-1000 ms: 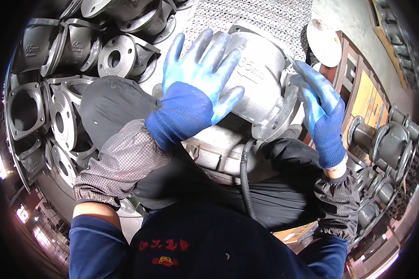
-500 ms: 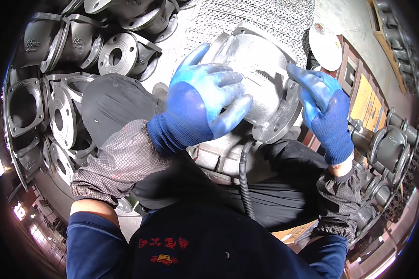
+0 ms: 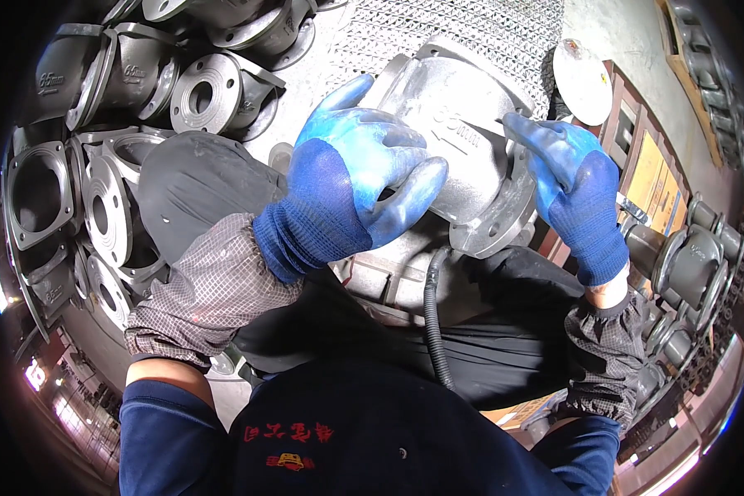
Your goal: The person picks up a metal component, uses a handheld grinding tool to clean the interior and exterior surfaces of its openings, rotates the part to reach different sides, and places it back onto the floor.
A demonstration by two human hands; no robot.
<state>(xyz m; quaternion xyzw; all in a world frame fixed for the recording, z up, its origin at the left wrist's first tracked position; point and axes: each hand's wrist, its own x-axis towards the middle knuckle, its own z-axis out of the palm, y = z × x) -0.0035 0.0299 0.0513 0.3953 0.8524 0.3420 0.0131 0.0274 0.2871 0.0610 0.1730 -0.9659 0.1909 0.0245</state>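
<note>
A grainy, grey cast-metal flanged cylinder (image 3: 453, 124) is flanked by the loosely curled, blue-gloved left hand (image 3: 354, 169) and the part-bent, blue-gloved, knit-cuffed right hand (image 3: 569, 159); whether it is gripped cannot be told.

We see bright blue on the gloved left hand (image 3: 351, 153) and right hand (image 3: 566, 161), with deeper blue at the wrists. The big metal part (image 3: 450, 120) is silvery grey. Our sleeve covers (image 3: 202, 281) are brownish grey with little pale checks. Our shirt (image 3: 347, 413) is dark blue with red and yellow marks. The trousers (image 3: 202, 186) are blackish. We see a black hose (image 3: 432, 322), a whitish disc (image 3: 581, 81) and a yellow box (image 3: 655, 186).
</note>
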